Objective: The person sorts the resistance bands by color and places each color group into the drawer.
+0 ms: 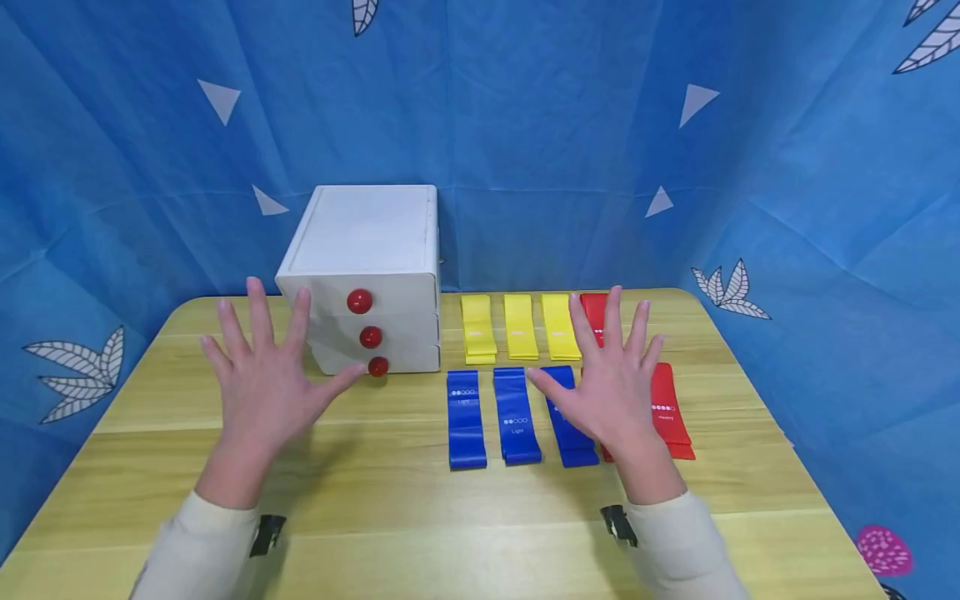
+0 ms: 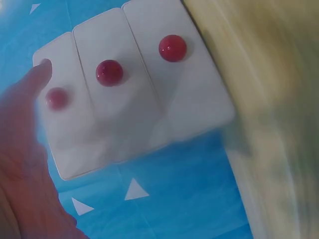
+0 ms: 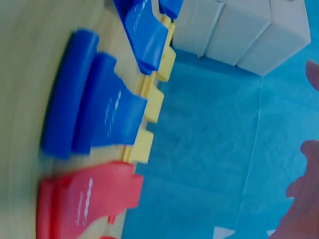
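Observation:
Both hands are raised over the table with fingers spread and hold nothing. My left hand is in front of a white three-drawer box, its thumb overlapping the area by the lowest red knob in the head view. In the left wrist view the drawer fronts all look closed. My right hand hovers over folded resistance bands, partly hiding a blue band and red bands. Two more blue bands, one marked Light, lie left of it. Three yellow bands form the row behind.
The wooden table has rounded back corners. A blue patterned cloth hangs behind it and at both sides. The drawer box stands at the back left, with the band rows to its right. Another red band lies at the back right.

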A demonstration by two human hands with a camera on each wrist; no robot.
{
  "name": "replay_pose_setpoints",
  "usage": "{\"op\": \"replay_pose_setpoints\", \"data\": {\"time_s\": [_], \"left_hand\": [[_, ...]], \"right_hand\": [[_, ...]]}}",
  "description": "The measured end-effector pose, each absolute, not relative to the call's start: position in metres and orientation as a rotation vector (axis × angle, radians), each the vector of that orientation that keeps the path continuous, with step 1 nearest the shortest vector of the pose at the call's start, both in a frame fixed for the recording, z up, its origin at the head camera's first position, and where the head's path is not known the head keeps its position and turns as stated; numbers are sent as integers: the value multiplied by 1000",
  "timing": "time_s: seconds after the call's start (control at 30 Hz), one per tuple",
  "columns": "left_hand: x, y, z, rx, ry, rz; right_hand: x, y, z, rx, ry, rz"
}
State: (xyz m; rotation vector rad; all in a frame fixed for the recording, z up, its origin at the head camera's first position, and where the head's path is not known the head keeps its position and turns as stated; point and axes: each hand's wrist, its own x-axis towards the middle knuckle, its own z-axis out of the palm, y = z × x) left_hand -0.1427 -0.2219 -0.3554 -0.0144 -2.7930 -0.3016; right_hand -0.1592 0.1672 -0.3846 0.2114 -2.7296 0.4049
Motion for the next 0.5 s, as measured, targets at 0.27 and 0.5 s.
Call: {"op": "replay_pose_setpoints", "data": {"time_s": [0.27,0.5], "left_hand": [[-152,-222,-347,-60,-2741,-329],[-167,-218,-335,-66,-2700,-427]], "right_hand": [[-158,135,-389,365,-2594,577],[-162,101,-392,533,-2410,720]]}}
